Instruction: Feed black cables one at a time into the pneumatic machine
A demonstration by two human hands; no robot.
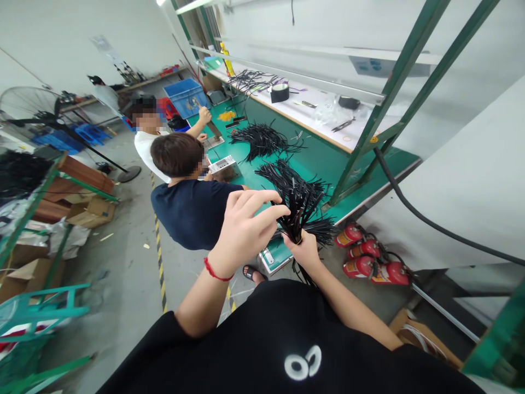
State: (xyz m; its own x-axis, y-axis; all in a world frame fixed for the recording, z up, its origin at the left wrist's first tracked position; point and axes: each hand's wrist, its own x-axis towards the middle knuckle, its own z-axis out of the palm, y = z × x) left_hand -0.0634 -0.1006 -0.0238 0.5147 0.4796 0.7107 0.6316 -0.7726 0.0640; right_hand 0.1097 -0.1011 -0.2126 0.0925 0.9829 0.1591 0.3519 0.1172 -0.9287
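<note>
My right hand [304, 253] is closed around a bundle of thin black cables [298, 210], with their ends fanning upward. A thin yellowish band [299, 240] circles the bundle just above the fingers, and its lower strands hang below the hand. My left hand [253, 221], a red cord on its wrist, is raised beside the upper ends. Its fingers are curved and apart, with the fingertips at the strands; whether they touch is unclear. On the green bench [324, 164] behind lie more black cable bundles [260, 139].
Two co-workers sit at the bench on the left, one in a dark shirt [188, 210]. A grey box-shaped device [225, 168] stands before them. The upper shelf holds a tape roll [279, 92] and pliers [343, 125]. Red fire extinguishers [359, 267] lie below right.
</note>
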